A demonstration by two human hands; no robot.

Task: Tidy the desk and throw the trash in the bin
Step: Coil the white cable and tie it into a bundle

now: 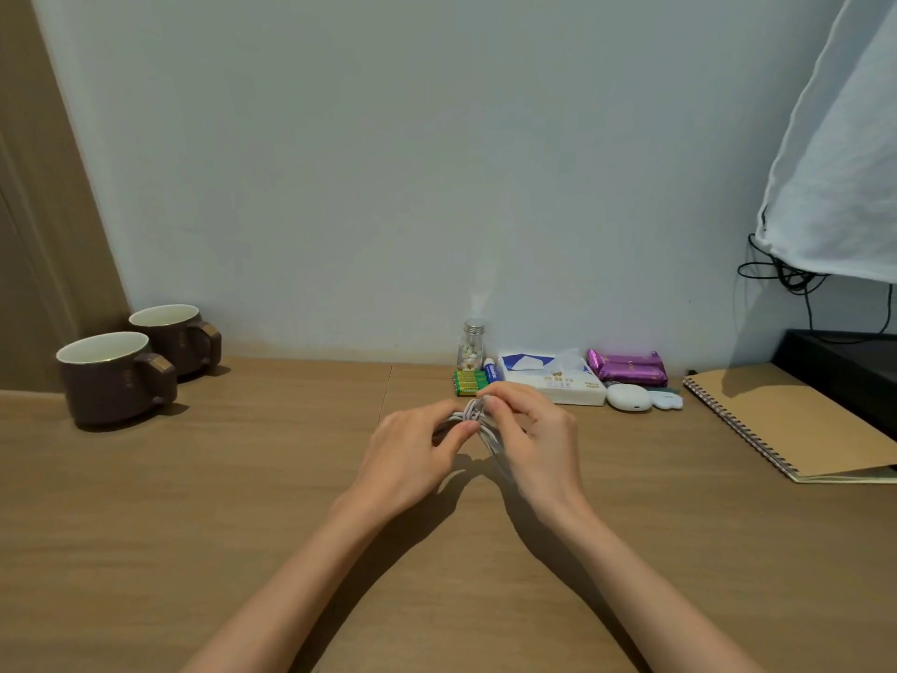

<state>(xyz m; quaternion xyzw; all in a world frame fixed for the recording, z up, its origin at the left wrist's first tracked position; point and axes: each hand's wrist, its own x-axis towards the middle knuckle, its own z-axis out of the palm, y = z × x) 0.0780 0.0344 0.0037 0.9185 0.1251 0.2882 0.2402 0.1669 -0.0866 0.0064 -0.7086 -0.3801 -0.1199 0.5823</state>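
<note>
Pinched by left grip (pixel 412 446) and right grip (pixel 536 429), a coiled cable (pixel 472 411) is held before the tissue pack (pixel 563 387), likely for bundling.

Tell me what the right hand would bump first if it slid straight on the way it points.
Probably the pack of green batteries just beyond the right hand, which pinches a coiled grey cable; the small glass bottle stands behind them. Depth is hard to judge.

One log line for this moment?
left hand grips cable | right hand pinches cable | above desk
</note>
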